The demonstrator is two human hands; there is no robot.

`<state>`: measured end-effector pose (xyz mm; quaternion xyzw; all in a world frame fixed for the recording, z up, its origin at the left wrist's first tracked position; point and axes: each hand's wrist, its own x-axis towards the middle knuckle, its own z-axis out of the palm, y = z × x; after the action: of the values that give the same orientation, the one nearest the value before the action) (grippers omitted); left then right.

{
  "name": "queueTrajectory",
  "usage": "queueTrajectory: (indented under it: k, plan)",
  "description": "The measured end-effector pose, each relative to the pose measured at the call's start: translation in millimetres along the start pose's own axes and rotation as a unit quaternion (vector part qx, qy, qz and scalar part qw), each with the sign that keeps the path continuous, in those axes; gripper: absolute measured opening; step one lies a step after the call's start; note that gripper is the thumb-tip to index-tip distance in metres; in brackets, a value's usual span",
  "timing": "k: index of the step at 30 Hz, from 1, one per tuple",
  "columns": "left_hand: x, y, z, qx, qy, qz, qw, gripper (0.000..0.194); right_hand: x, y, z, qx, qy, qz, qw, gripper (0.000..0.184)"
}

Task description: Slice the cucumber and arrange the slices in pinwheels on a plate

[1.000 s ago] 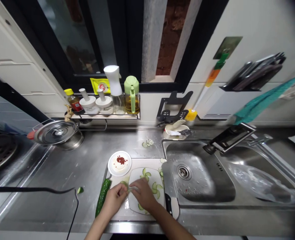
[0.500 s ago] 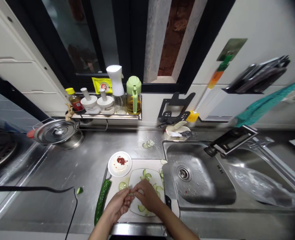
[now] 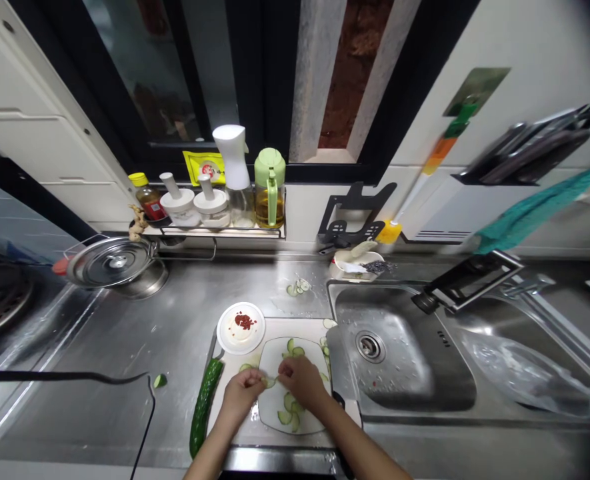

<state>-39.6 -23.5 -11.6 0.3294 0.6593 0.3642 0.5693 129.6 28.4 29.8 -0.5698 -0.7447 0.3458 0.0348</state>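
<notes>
A thin cucumber slice [image 3: 270,382] is stretched between my two hands above a white square plate [image 3: 269,417]. My left hand [image 3: 243,392] pinches its left end. The fingers of my right hand [image 3: 301,381] are closed at its right end. Beneath them, several curved cucumber slices [image 3: 288,403] lie on the plate, partly covered by my right hand. Under the plate is a pale cutting board [image 3: 239,433]. A whole green cucumber [image 3: 207,407] rests along the board's left edge.
A round white dish [image 3: 241,337] with chopped red bits sits at the board's back left corner. To the right is a steel sink [image 3: 399,360]. Seasoning jars and an oil bottle [image 3: 269,193] stand on the back rack. A cucumber end [image 3: 160,381] lies left.
My hands have moved slightly apart, and a cucumber slice now shows between them. More slices lie visible on the lower part of the plate. The view has shifted slightly.
</notes>
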Motion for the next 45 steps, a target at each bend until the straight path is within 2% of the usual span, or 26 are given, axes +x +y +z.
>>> queueTrajectory:
  k: [3,6,14,19,26,32,38,45]
  plan:
    - [0,-4,-0.6,0.120,0.032,0.046,0.991,0.017,7,-4,4,-0.054,0.005,0.004,0.999,0.006]
    - [0,-4,-1.3,0.199,0.050,0.069,0.976,0.012,12,-7,8,-0.093,0.001,-0.010,0.996,0.007]
    - [2,-2,0.1,0.281,0.070,0.109,0.951,0.009,14,-8,15,-0.159,-0.002,-0.043,0.986,0.011]
    - [0,-3,-0.2,0.268,0.090,0.136,0.949,0.012,12,-9,18,-0.186,0.008,-0.061,0.981,0.017]
    - [-1,-5,-1.8,0.257,0.079,0.149,0.952,0.012,7,-6,19,-0.194,0.035,-0.073,0.978,0.018]
    - [-1,-6,-2.5,0.256,0.075,0.150,0.952,0.013,-10,7,21,-0.187,0.047,-0.082,0.978,0.016]
    - [-2,-4,-1.4,0.254,0.080,0.148,0.953,0.012,-24,19,39,-0.202,0.081,-0.142,0.966,0.017]
    - [-2,-5,-2.3,0.253,0.079,0.147,0.953,0.012,-23,31,60,-0.238,0.155,-0.177,0.942,0.014]
